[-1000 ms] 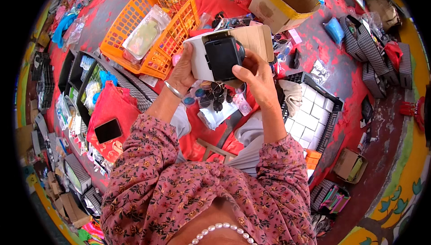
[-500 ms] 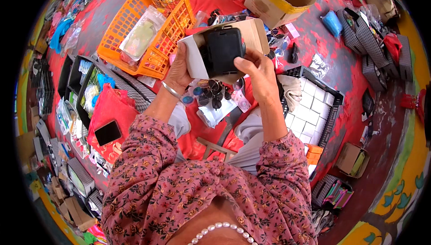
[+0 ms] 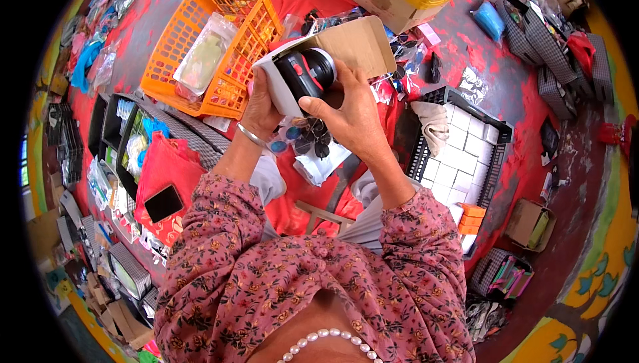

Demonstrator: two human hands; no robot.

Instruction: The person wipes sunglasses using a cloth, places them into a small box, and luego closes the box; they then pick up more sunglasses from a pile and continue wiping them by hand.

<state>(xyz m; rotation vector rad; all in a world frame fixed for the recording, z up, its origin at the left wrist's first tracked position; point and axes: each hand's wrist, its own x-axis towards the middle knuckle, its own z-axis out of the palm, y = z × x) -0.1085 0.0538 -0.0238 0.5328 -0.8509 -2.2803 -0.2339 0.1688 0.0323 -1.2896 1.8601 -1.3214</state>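
Note:
In front of me I hold a small white cardboard box (image 3: 274, 89) with a brown inside, its long flap (image 3: 365, 42) hanging open to the right. My left hand (image 3: 263, 107) is closed round the box's left side. Partly inside it sits a black device (image 3: 296, 75) with a round front and red trim; its exact kind is unclear. My right hand (image 3: 354, 111) grips the device's round end between thumb and fingers. Below the box, several pairs of sunglasses (image 3: 313, 142) lie by a white cloth or bag (image 3: 322, 167) between my knees.
An orange basket (image 3: 223, 93) holds a clear package at the left. A phone (image 3: 163, 204) lies on a red bag (image 3: 174, 167). To the right, a black crate (image 3: 500, 138) contains small white boxes and a beige glove (image 3: 431, 127). A large carton (image 3: 399, 5) stands beyond my hands.
The black device has turned and sits deeper in the box, its round front and red trim now showing. My right hand has shifted left and down, with its fingers round the device's end.

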